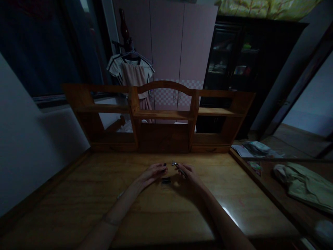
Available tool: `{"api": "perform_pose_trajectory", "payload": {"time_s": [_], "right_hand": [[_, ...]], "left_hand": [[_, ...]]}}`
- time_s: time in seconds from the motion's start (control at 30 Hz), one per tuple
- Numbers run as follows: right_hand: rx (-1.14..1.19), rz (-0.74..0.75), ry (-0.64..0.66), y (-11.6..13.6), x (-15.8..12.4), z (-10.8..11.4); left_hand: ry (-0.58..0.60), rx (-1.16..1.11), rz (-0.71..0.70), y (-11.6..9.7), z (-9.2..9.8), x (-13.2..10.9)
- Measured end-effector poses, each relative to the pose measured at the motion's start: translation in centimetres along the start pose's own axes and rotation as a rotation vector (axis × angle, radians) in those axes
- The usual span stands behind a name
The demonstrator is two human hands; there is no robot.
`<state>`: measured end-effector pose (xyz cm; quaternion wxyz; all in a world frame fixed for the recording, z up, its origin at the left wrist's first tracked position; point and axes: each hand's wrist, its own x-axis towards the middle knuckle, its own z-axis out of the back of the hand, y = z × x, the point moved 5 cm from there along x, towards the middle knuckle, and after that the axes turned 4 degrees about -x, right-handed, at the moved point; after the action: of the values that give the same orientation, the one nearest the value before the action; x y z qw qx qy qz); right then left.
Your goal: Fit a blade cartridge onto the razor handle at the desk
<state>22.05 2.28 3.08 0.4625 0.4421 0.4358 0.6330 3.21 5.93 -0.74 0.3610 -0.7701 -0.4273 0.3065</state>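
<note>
Above the wooden desk, my right hand is closed around the handle of what looks like a razor, its silvery, T-shaped head pointing toward the left hand. My left hand pinches a small black piece between thumb and fingertips. A narrow gap separates this piece from the razor head. Below the fingers, a small dark, oblong case lies on the desk; the dim light hides its details. Both forearms reach in from the near edge.
A wooden desk has a shelf unit along its back. Near my left forearm lies a small pale object. Papers and a light-coloured garment lie to the right, beyond the desk's raised edge.
</note>
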Motion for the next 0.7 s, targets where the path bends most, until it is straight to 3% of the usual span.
{"api": "perform_pose_trajectory", "payload": {"time_s": [0.2,0.43,0.7], "right_hand": [[0.08,-0.019,0.059,0.1,0.1,-0.4],[0.07,-0.047,0.096,1.3,-0.8,-1.0],[-0.018,-0.061,0.207,1.6,-1.2,-1.8]], "left_hand": [[0.084,-0.039,-0.003,0.2,0.7,0.3],[0.151,-0.01,0.049,-0.2,-0.3,-1.0],[0.157,0.027,0.141,0.4,-0.8,-1.0]]}}
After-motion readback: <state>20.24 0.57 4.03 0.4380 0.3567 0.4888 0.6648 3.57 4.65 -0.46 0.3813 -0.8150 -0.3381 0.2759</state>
